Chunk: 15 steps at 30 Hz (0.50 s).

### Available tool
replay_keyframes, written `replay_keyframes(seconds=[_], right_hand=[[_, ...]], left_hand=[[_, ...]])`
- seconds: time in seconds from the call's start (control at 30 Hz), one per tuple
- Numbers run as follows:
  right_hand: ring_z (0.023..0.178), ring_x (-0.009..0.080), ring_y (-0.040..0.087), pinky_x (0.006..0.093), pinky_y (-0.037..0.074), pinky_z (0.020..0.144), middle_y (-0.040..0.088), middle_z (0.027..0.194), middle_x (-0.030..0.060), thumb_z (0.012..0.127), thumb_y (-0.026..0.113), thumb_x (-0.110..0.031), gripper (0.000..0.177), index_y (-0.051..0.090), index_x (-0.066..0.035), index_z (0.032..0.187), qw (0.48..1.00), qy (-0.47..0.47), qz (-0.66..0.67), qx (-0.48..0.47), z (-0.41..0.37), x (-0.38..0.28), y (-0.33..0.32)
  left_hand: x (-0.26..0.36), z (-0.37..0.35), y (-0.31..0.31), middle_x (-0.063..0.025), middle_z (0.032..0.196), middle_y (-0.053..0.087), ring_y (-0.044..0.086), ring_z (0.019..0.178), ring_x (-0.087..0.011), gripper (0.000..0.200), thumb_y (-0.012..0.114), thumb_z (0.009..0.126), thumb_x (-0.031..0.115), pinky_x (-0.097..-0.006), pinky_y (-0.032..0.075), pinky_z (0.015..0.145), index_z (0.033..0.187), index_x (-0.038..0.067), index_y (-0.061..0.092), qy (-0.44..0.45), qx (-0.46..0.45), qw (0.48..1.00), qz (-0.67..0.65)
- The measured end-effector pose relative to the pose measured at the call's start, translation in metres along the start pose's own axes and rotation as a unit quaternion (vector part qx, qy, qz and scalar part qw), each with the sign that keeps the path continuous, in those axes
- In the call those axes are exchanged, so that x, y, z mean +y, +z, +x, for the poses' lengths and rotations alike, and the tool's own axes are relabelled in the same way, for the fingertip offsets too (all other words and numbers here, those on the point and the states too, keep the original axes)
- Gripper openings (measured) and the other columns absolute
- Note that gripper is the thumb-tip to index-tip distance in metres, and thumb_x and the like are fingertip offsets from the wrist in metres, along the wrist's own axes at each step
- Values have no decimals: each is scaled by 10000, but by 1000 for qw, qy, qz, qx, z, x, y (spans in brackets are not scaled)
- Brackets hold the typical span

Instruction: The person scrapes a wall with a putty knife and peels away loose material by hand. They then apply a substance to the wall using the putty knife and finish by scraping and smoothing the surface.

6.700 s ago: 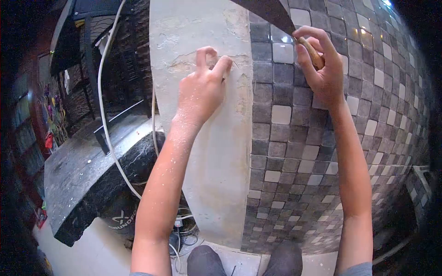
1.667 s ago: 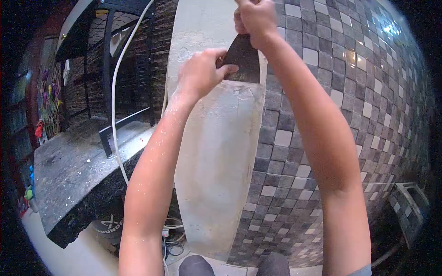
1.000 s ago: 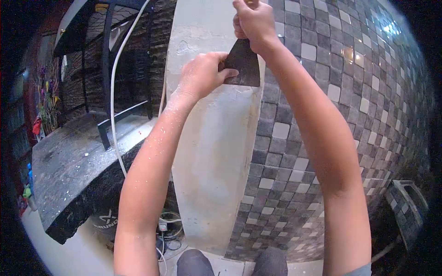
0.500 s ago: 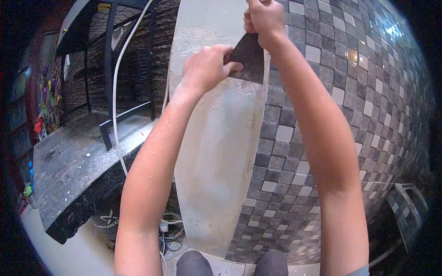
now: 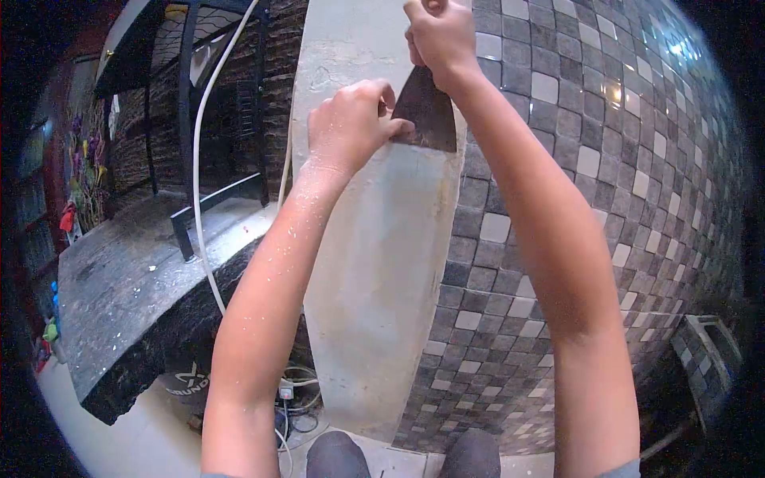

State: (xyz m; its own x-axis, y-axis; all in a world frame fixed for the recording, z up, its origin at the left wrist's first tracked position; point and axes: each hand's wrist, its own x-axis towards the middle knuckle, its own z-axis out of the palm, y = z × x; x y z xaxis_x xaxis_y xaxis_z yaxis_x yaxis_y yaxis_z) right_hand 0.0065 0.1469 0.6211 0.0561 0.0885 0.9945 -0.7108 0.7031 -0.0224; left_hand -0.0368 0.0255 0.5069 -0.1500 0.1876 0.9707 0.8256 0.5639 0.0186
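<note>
A dark, flat, wedge-shaped scraper blade (image 5: 428,115) lies near the top of a pale, patchy plaster strip (image 5: 374,239), its wide lower edge against the surface and its narrow end pointing up. The right hand (image 5: 444,36) is closed around the brown handle (image 5: 434,5) above it, at the top edge of the view. The left hand (image 5: 351,123) is at the blade's left edge, thumb laid over the lower corner and fingers curled; whether it pinches the metal or only steadies it, I cannot tell. Along the strip's right side runs a wall of small grey and white square mosaic tiles (image 5: 574,123), glossy where light catches it. To the left, a dark stone counter (image 5: 119,295) with a rough black edge carries white specks and a low black metal bracket (image 5: 217,199). A long white cable (image 5: 198,159) hangs in front of it. Below the counter sits what seems to be a black rounded container (image 5: 187,386) with white lettering, and right of that, tangled thin cords (image 5: 303,406) with a white plug (image 5: 286,392).
</note>
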Motion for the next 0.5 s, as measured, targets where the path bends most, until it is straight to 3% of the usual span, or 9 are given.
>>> replay_keyframes(seconds=[0.13,0.23,0.27,0.3,0.4,0.5], right_hand=[[453,158,516,352,382,421,538,545,33,897,600,-163,251,553,-57,675,997,65,40,1,-4,8,-12],[396,130,452,336,340,372,499,539,2,920,586,-142,253,513,-89,684,987,113,118,-2,9,0,-23],[392,125,447,332,338,368,496,537,-1,924,587,-146,263,508,-97,678,983,121,139,-1,9,0,-26],[387,120,442,328,336,365,492,535,-3,928,588,-151,274,503,-105,672,979,130,159,-1,6,1,-27],[393,114,446,318,333,364,480,532,-12,934,591,-161,289,502,-114,663,991,112,66,-3,-20,4,-16],[395,113,451,313,330,361,481,533,-17,930,595,-162,295,498,-113,656,989,117,86,-14,-11,-3,-18]], left_hand=[[-8,-7,-12,-67,1009,720,719,883,-255,418,776,836,454,-404,564,743,1106,153,672,-10,27,999,-31],[-32,-5,-9,-90,1125,691,718,880,-246,437,768,851,442,-390,566,756,1159,153,659,49,129,990,-35],[-32,-10,-14,-76,1260,653,726,897,-269,446,729,889,331,-391,585,759,1290,171,619,5,88,995,-38],[-39,-15,-9,-54,1295,642,728,895,-280,464,706,891,289,-394,593,754,1328,180,596,14,78,997,10],[-45,-34,3,48,1463,549,731,874,-316,596,597,879,125,-406,622,743,1460,227,504,11,14,989,144],[-45,-33,2,48,1496,519,736,856,-306,589,595,886,140,-403,622,732,1460,238,505,15,3,983,186]])
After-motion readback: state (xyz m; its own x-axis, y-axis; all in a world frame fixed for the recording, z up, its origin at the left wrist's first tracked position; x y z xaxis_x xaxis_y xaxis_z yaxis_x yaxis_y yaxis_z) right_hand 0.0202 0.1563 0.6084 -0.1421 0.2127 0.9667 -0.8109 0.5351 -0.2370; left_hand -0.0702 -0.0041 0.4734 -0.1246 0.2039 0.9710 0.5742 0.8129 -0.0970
